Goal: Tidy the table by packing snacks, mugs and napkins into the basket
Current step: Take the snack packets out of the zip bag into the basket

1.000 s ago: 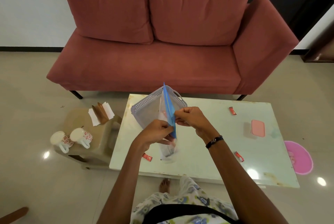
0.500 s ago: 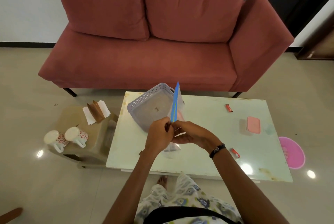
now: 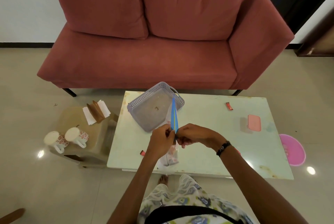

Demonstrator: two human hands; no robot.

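A clear zip bag (image 3: 174, 115) with a blue seal strip stands on edge over the pale glass table (image 3: 207, 133); its lower part shows reddish snacks inside. My left hand (image 3: 160, 140) and my right hand (image 3: 195, 135) both pinch the near end of the blue strip. Just behind stands a grey perforated basket (image 3: 144, 104), nearly bare inside. Small red snack packets lie at the far right (image 3: 229, 106) and near my left wrist (image 3: 142, 152). Two white mugs (image 3: 66, 138) with red flowers and napkins (image 3: 96, 113) sit on a low stool.
A pink-lidded box (image 3: 253, 123) rests on the table's right side. A red sofa (image 3: 144, 43) runs behind the table. The beige stool (image 3: 101, 144) stands left of the table, and a pink round object (image 3: 293, 149) lies on the floor to the right.
My hands have slid down along the blue strip to its near end and come together; the bag now stands nearer me, uncovering the basket.
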